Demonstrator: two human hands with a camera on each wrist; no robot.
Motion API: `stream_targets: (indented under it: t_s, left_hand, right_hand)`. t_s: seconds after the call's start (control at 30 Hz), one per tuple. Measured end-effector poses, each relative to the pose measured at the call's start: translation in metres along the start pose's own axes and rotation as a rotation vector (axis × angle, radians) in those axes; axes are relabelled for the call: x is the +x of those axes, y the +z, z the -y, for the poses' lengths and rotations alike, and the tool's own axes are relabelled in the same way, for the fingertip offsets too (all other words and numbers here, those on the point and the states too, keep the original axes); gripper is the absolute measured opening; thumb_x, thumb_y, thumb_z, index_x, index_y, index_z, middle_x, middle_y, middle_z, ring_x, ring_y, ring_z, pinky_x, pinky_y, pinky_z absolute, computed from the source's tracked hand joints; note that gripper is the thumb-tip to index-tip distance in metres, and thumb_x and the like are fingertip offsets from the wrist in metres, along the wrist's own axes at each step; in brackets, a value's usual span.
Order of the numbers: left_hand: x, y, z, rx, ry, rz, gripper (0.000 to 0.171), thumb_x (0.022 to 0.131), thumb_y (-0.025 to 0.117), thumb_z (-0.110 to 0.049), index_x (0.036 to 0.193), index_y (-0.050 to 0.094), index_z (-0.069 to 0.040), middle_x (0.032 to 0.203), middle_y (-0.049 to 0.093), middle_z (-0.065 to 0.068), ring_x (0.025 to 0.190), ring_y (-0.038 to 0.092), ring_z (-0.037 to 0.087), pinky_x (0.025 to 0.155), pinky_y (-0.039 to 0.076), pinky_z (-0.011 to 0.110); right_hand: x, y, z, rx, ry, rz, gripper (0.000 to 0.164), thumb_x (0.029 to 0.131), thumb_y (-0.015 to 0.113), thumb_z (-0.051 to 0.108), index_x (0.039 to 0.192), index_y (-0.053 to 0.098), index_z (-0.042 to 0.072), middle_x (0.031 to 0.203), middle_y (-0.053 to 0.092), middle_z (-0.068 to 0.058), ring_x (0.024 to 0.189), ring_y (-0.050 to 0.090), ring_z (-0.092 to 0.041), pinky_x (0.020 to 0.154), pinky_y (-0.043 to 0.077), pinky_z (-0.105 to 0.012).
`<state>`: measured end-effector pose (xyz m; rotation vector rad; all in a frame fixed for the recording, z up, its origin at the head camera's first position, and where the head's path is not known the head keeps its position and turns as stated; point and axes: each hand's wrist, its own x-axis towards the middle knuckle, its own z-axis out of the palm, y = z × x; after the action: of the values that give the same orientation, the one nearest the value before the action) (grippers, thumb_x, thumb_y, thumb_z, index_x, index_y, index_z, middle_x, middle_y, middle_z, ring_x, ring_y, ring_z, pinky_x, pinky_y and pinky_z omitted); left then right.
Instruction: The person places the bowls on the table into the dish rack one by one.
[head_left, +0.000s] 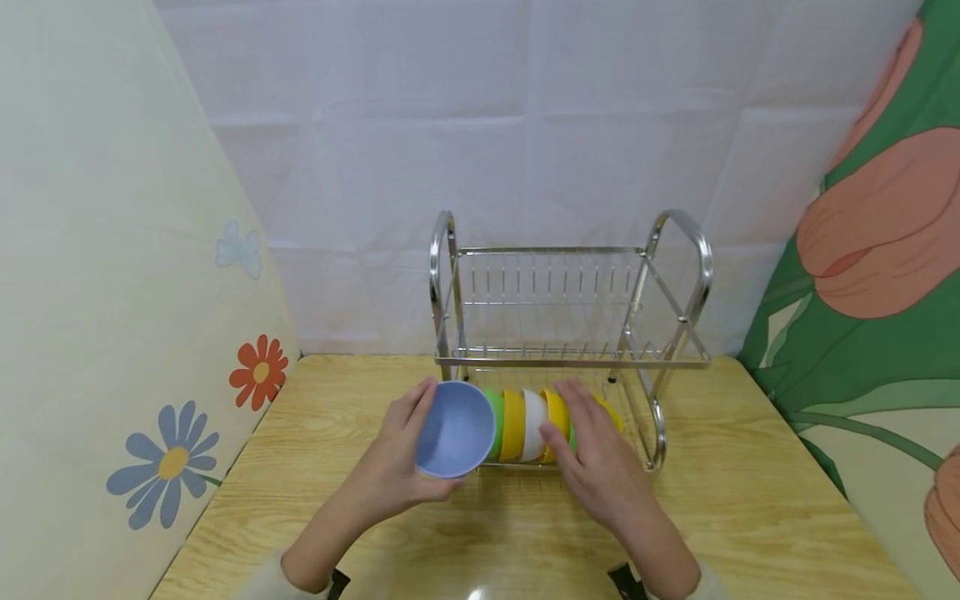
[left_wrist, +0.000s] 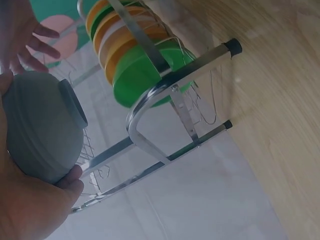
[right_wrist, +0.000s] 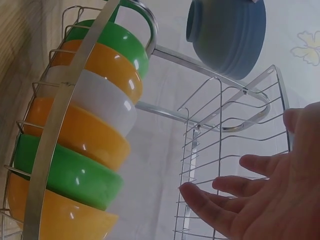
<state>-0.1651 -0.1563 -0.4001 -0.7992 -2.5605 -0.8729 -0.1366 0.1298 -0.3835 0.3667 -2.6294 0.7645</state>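
Note:
My left hand [head_left: 390, 458] grips a blue bowl [head_left: 456, 429] by its rim and side, tipped so its hollow faces the head camera. The left wrist view shows the outside and raised foot of this bowl [left_wrist: 45, 125], apart from the rack. My right hand [head_left: 603, 462] holds nothing, its fingers extended and spread in the right wrist view. In the head view it overlaps the right end of a row of bowls. That row stands on edge in the lower tier of a metal dish rack [head_left: 573, 363]: green, yellow and a white bowl [right_wrist: 92, 95], packed close together.
The rack's upper tier is a wire basket [right_wrist: 225, 130] between two curved side frames. Under the rack lies a wood-grain tabletop [head_left: 360, 387]. White cloth [head_left: 375, 167] hangs behind, with flower-printed panels on both sides.

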Motion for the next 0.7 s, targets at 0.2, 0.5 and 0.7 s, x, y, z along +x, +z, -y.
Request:
stream_targets:
  t_s: [0.2,0.5,0.7]
  left_hand:
    - [0.002,0.007,-0.004,0.004,0.045,-0.009,0.128,0.061,0.096,-0.037,0.161,0.023,-0.005,0.160,0.030,0.017,0.135,0.043,0.039,0.092,0.056,0.052]
    - [0.006,0.015,-0.010,-0.034,0.057,0.005,0.132,0.062,0.096,-0.041,0.164,0.016,-0.017,0.161,0.028,0.012,0.137,0.041,0.035,0.094,0.055,0.049]
    - [0.010,0.020,-0.016,-0.061,0.075,0.013,0.131,0.062,0.096,-0.040,0.164,0.017,-0.016,0.162,0.028,0.014,0.139,0.040,0.035,0.096,0.054,0.050]
  right_hand:
    - [-0.001,0.001,0.003,0.007,-0.022,-0.014,0.058,0.106,0.049,0.040,0.157,0.035,0.017,0.164,0.030,-0.014,0.145,0.036,-0.041,0.104,0.039,-0.070]
    - [-0.002,0.004,0.007,0.013,-0.049,-0.035,0.057,0.105,0.051,0.041,0.155,0.040,0.015,0.162,0.034,-0.013,0.144,0.038,-0.039,0.101,0.043,-0.069]
    - [-0.003,0.008,0.007,0.042,-0.085,-0.049,0.055,0.105,0.051,0.042,0.153,0.042,0.015,0.160,0.038,-0.012,0.141,0.044,-0.038,0.097,0.049,-0.064]
